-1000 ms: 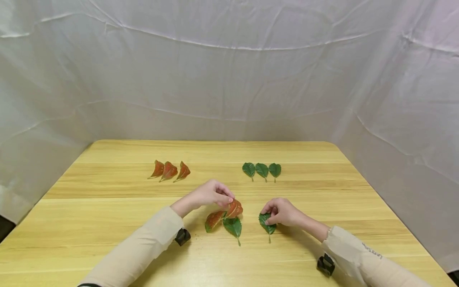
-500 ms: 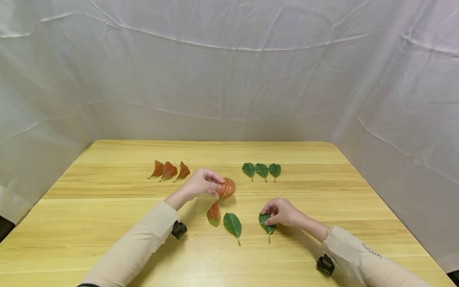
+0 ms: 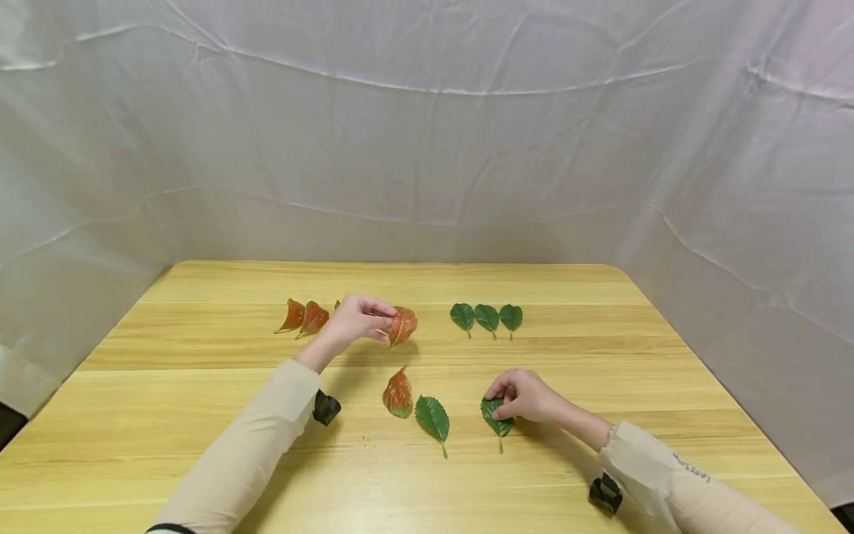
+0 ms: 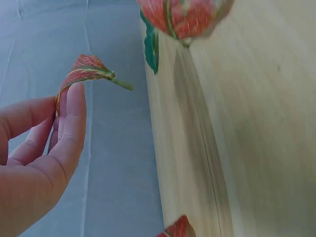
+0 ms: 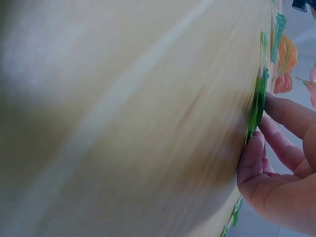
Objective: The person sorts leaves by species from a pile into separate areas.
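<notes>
In the head view my left hand pinches a red leaf by its edge, above the table. The left wrist view shows that leaf curled, its stem pointing away from the fingers. My right hand holds a green leaf at the tabletop, thumb and fingertips on it; its stem points toward me. Between the hands lie a red leaf with a green tip and a toothed green leaf, side by side and apart from the hands.
At the back left is a row of red leaves, one mostly hidden behind my left hand. Three green leaves line up at the back right. Pale cloth hangs behind the wooden table.
My left hand has lifted the red leaf and carried it away from me and to the left. The other red leaf has turned on the table. My right hand stays in place.
</notes>
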{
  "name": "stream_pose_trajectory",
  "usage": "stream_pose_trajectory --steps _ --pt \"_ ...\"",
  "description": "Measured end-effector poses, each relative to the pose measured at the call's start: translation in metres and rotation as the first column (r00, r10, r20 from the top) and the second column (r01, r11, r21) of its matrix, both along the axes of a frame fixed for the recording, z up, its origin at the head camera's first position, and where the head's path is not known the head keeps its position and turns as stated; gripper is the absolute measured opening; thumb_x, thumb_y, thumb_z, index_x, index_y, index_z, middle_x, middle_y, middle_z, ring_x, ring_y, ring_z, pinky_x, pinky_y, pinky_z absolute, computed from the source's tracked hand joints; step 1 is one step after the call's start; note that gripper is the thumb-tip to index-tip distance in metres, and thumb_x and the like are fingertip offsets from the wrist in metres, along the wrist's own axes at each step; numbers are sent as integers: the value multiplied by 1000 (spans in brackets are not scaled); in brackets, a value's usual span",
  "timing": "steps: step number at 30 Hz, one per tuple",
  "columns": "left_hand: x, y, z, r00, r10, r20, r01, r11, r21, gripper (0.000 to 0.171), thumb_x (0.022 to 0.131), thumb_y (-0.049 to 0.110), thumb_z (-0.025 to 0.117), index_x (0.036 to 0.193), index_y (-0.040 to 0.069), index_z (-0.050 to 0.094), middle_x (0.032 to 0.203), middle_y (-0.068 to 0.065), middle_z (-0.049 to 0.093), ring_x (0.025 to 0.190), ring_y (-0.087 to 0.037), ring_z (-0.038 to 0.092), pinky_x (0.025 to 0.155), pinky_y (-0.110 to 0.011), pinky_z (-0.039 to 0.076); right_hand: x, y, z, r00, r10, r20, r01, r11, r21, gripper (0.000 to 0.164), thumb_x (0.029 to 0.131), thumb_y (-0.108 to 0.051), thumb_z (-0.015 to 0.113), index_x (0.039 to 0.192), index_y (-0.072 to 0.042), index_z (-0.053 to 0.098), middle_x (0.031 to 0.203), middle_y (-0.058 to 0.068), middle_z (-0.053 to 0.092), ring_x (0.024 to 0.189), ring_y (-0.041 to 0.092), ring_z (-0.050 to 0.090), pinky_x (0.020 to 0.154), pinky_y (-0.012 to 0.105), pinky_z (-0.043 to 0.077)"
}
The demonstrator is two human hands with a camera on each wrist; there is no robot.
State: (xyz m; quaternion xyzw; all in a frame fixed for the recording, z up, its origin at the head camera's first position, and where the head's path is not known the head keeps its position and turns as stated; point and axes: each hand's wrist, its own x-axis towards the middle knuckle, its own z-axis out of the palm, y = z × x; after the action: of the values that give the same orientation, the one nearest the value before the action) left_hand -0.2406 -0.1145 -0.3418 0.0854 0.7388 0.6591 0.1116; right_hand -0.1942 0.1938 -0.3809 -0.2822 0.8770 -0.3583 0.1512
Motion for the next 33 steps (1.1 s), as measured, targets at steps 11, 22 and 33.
stream_pose_trajectory --steps 11,22,33 --pt "-14 -18 -12 996 89 -5 -89 985 -145 23 84 -9 53 106 -14 55 99 -21 57 73 -21 59 75 -42 49 1 0 -1 1000 -1 0 1 1000 -1 18 69 -1 73 85 3 65 76 2 56 59 8 48 53 21 43" --pt "-23 -30 -16 989 146 -30 -148 944 -293 24 84 -7 52 107 -11 57 100 -22 57 78 -27 60 72 -38 50 2 -1 -1 1000 -7 1 7 1000 0 19 69 0 73 85 3 65 77 2 57 60 8 48 53 21 43" --pt "-27 -38 -19 986 154 -66 -168 908 -384 23 82 -8 52 104 -12 59 96 -24 60 66 -23 59 63 -35 51 1 -1 1 1000 3 -9 -3 1000 -1 18 69 0 73 85 3 65 76 1 57 59 7 48 53 21 43"
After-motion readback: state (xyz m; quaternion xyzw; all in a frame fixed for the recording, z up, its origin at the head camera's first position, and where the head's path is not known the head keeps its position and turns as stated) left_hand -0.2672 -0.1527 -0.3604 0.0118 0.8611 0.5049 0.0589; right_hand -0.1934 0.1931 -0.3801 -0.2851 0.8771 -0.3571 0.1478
